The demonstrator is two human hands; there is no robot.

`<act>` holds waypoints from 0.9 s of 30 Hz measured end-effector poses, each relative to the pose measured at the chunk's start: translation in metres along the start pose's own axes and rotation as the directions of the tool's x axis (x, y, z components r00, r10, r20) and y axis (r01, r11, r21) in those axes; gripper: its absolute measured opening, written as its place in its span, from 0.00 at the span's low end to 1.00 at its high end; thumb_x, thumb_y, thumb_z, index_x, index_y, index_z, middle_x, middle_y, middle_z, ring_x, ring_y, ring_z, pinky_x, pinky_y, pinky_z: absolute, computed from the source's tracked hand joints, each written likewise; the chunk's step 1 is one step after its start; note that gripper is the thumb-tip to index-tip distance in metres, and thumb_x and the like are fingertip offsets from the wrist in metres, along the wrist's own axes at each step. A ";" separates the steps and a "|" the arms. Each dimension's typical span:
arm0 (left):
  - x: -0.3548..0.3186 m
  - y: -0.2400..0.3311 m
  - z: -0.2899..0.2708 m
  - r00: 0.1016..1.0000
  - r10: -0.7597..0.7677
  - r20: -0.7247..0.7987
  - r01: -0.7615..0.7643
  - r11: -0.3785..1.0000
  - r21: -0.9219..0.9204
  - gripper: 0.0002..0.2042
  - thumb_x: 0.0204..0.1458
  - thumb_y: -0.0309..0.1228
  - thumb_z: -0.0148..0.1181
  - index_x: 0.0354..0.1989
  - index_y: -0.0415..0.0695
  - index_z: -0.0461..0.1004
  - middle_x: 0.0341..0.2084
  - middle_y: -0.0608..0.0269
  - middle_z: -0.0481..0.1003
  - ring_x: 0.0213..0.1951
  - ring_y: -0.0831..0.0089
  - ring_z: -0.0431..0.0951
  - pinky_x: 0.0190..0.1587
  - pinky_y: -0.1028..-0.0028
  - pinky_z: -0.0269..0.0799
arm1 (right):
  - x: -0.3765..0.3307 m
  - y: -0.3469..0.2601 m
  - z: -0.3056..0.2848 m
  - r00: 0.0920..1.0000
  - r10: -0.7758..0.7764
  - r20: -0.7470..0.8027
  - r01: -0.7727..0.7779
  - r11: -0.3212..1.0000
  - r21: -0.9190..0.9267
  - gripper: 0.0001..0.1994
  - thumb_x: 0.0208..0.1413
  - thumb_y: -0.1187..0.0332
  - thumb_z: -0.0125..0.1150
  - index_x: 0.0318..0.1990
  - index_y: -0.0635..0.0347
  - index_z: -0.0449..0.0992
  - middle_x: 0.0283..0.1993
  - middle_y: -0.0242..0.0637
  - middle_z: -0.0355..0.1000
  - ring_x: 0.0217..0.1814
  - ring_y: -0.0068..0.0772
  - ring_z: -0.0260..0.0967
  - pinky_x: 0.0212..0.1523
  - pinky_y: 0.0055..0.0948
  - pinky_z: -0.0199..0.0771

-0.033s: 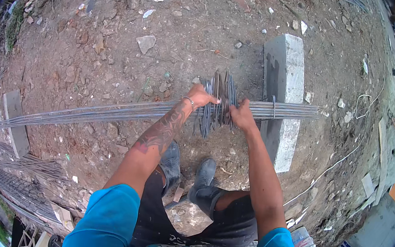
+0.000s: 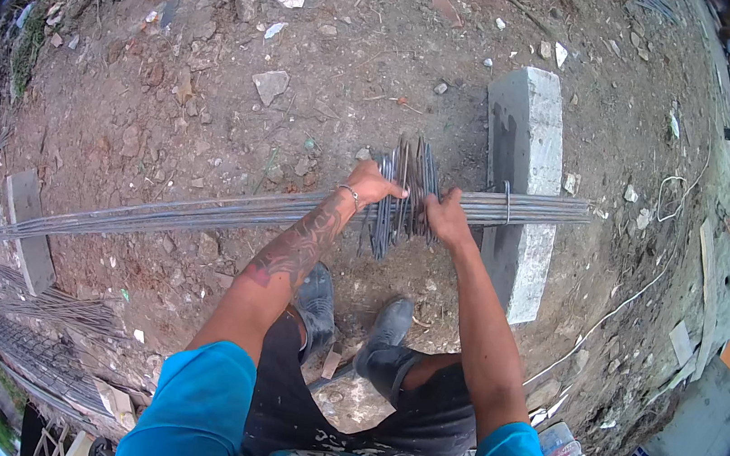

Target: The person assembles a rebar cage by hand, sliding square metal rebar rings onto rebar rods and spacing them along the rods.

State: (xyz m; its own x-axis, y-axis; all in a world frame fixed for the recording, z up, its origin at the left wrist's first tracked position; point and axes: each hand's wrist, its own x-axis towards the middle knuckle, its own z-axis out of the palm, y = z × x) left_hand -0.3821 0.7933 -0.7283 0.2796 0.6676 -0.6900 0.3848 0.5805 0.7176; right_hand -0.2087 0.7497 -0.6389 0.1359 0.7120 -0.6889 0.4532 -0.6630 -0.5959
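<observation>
On the brown, stone-strewn dirt ground (image 2: 212,136): two grey rectangular concrete blocks, the left block (image 2: 35,259) and the right block (image 2: 542,145), carried long thin grey steel bars (image 2: 230,210), whose ends passed the right block's right edge.
Crosswise rods: a bunch of short grey and rust-brown steel rods (image 2: 414,184) lay across the long bars, near the right block's left edge and apart from it.
Left hand: the left hand (image 2: 370,183) was closed on the bunch's left side, thumb on top.
Right hand: the right hand (image 2: 448,216) was curled against its right side, apparently gripping; the undersides of the fingers were hidden.
Steel loop: one thin grey steel loop (image 2: 507,203) stood across the long bars at the right block's upper left edge; its closure below could not be told.
Hazards: a loosened grip could fan the bunch out; a sideways shove could roll the long bars along the block; rod ends could pinch or scratch the bare fingers.
</observation>
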 end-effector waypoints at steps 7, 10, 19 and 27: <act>0.001 0.001 -0.001 0.997 -0.068 0.040 0.074 0.984 -0.161 0.21 0.33 0.32 0.75 0.33 0.31 0.73 0.27 0.58 0.75 0.29 0.70 0.75 0.30 0.70 0.71 | -0.020 -0.001 0.042 0.906 -0.301 -0.299 0.085 0.818 -0.569 0.40 0.36 0.46 0.70 0.48 0.70 0.63 0.31 0.55 0.72 0.38 0.54 0.71 0.42 0.44 0.69; 0.001 0.008 -0.005 0.988 -0.022 0.152 0.052 0.979 -0.198 0.25 0.35 0.37 0.74 0.32 0.25 0.73 0.30 0.50 0.75 0.31 0.66 0.76 0.29 0.67 0.72 | -0.016 0.006 0.049 0.862 -0.355 -0.363 0.083 0.804 -0.588 0.37 0.35 0.48 0.71 0.51 0.62 0.67 0.32 0.54 0.73 0.41 0.51 0.71 0.43 0.43 0.68; -0.034 0.025 -0.019 0.994 -0.067 0.087 0.083 0.976 -0.202 0.21 0.55 0.43 0.55 0.38 0.31 0.73 0.37 0.47 0.76 0.42 0.65 0.74 0.41 0.67 0.71 | -0.036 0.019 0.033 0.889 -0.362 -0.282 0.246 0.895 -0.372 0.26 0.37 0.64 0.66 0.46 0.65 0.71 0.27 0.49 0.74 0.32 0.49 0.74 0.36 0.42 0.72; -0.023 0.010 0.003 0.998 0.026 -0.053 -0.021 0.996 0.083 0.22 0.51 0.46 0.61 0.29 0.33 0.76 0.27 0.56 0.76 0.29 0.72 0.75 0.34 0.72 0.70 | -0.040 0.034 0.054 0.817 -0.470 -0.335 0.264 0.820 -0.508 0.29 0.37 0.67 0.68 0.50 0.62 0.67 0.36 0.50 0.70 0.44 0.50 0.68 0.45 0.42 0.69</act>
State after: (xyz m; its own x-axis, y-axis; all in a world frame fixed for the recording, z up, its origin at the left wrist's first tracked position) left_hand -0.3821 0.7824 -0.7061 0.2425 0.7059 -0.6655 0.4504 0.5256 0.7217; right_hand -0.2465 0.6860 -0.6533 0.1933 0.9705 -0.1441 0.8549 -0.2387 -0.4606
